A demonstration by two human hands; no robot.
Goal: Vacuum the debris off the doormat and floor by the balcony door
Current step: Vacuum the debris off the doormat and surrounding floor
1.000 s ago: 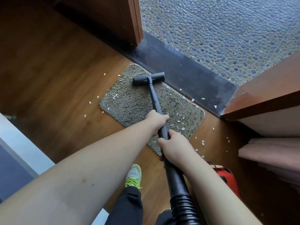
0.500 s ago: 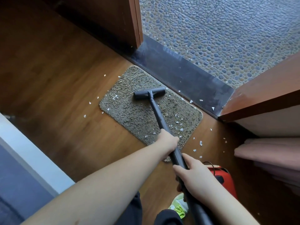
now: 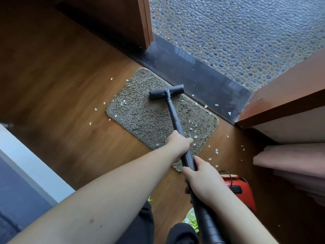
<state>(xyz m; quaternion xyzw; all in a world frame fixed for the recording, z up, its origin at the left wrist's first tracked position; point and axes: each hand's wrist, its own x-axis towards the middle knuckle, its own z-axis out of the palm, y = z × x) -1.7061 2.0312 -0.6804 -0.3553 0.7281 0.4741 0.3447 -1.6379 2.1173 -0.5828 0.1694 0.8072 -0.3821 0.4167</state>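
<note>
Both hands are clamped on the long dark grey vacuum wand: the left hand wraps it higher toward the nozzle, the right hand grips lower, just where the rigid tube meets the black ribbed hose. The flat T-shaped nozzle head sits on the far part of the shaggy olive-brown rectangular doormat, near the dark metal door threshold.

White flaky debris lies in a cluster on the near right part of the mat, with a few flakes near its left edge, and more is scattered over the brown wooden floor on both sides, plus a few pieces on the threshold itself.

The likeliest trouble, as I judge it, is the light mat: suction may lift or bunch it under the head, and dragging could flick flakes off its edge onto the floor. A pass that runs only down the middle would miss both clusters. Pushing too far forward could knock the head against the threshold or nudge flakes out onto the grey pebbled balcony surface. The red canister vacuum body sits close beside the right arm, so a backward pull could tug the hose tight or bump it. Flakes caught deep in the pile may need repeated strokes.
</note>
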